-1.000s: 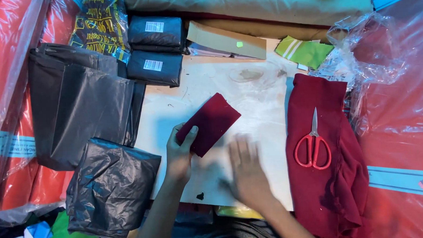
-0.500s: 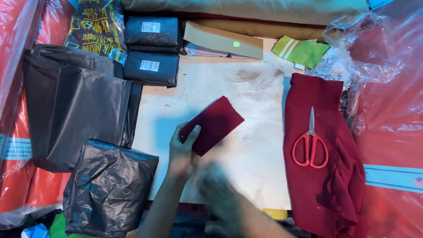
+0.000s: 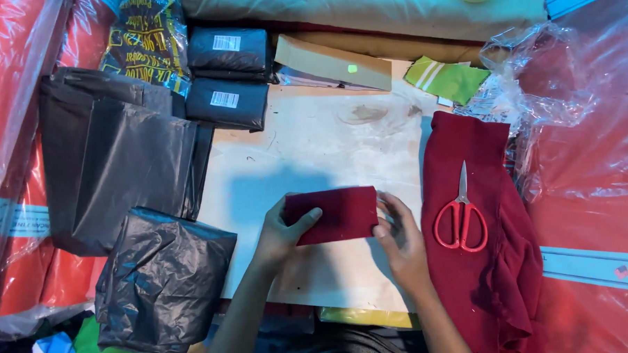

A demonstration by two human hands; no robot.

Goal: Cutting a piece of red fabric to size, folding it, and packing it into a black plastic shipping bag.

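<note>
Nearest the camera, two bare hands hold one folded maroon cloth [image 3: 333, 215] flat on the pale counter [image 3: 313, 149]. The left hand [image 3: 282, 233] pinches its left end, thumb on top and fingers beneath. The right hand [image 3: 399, 236] meets the right end with curled fingers, grip pressed to the cloth's edge. Left of the arms lies one crumpled black bag [image 3: 161, 279], and beyond it a stack of flat black bags [image 3: 118, 159]. Right of the hands, one pair of red scissors [image 3: 460, 216] rests on a larger maroon fabric [image 3: 478, 191]. Farther back sit two black parcels [image 3: 227, 72] with white labels, one tan envelope [image 3: 331, 61], one green cloth [image 3: 446, 78] and clear plastic [image 3: 554, 71]. Red plastic-wrapped packs [image 3: 12, 103] flank both sides.
</note>
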